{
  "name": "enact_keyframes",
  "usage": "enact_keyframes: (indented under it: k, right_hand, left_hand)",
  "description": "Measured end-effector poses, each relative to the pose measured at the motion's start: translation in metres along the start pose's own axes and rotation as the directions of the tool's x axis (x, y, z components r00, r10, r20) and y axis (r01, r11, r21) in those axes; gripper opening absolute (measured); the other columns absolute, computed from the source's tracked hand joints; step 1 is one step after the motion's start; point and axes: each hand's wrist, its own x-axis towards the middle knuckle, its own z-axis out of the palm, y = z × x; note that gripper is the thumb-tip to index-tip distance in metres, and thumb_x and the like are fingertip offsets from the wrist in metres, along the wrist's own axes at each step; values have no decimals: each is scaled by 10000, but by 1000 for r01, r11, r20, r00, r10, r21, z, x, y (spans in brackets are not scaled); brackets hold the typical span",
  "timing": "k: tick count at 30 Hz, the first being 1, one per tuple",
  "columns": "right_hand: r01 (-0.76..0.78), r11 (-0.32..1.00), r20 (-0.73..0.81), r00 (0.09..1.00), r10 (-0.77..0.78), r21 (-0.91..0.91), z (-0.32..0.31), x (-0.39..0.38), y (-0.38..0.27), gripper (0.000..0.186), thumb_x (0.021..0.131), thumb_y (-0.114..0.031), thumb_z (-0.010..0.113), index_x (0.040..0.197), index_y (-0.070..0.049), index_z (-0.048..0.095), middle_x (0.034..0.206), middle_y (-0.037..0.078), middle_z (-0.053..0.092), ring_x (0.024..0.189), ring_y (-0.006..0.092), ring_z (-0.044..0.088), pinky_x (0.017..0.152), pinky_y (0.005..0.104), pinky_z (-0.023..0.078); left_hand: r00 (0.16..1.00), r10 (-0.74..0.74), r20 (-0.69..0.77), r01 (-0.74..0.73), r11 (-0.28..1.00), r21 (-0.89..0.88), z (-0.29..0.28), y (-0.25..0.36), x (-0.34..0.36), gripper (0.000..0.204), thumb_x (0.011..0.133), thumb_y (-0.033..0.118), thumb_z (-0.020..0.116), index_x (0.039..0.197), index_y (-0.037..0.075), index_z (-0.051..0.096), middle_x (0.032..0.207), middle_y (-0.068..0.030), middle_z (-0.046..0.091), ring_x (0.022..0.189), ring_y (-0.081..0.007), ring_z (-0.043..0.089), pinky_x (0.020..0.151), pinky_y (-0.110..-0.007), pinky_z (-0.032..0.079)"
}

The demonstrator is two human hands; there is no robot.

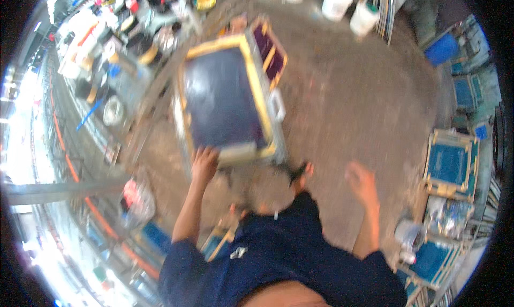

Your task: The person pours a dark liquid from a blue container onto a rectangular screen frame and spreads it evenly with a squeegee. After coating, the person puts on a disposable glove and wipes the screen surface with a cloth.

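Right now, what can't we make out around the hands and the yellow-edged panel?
All in the head view:
Left hand: blur hides whether it grips or rests on the panel.
Panel's underside: hidden, facing away.
Right hand: motion blur smears its outline.
Maroon screen: partly covered by the panel.

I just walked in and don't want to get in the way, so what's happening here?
The person's left hand is at the near left edge of a large dark panel with a yellow-edged frame. Their right hand is out over the brown floor, with nothing visible in it. A smaller maroon panel shows beyond the large one, toward the right.
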Motion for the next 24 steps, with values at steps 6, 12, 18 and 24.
enact_keyframes:
  k: [6,12,18,24]
  right_hand:
    - [-201,978,139,972,191,62,-62,57,115,329,852,-227,695,1156,-101,673,1221,124,655,1181,316,587,1047,448,401]
    - [-30,992,47,999,25,119,-166,216,90,328,848,-181,699,1163,-90,674,1177,128,680,1138,300,622,997,389,455]
    - [573,782,-355,804,-477,246,-303,416,-23,348,804,-49,709,1150,-47,675,1186,108,682,1144,229,618,1012,359,441]
    - [966,-52,-620,-203,-758,-252,-439,556,-113,547,833,-54,627,1359,12,491,1336,223,550,1226,310,548,1077,457,380]
  left_hand:
    - [842,-291,453,310,950,35,-22,33,-10,570,612,376,845,1141,225,697,1243,-16,616,1253,-262,474,1055,-508,298]
    - [854,-502,139,521,834,-182,-28,97,98,306,741,249,797,1003,114,714,1123,-56,668,1074,-267,573,949,-453,354]
    - [922,-372,-105,334,904,-267,10,156,286,201,767,160,774,940,93,697,1042,-61,679,999,-268,607,878,-424,420]
    - [911,-383,-154,310,881,-357,51,122,474,205,768,145,759,956,101,689,1052,-83,673,1002,-301,613,865,-421,464]
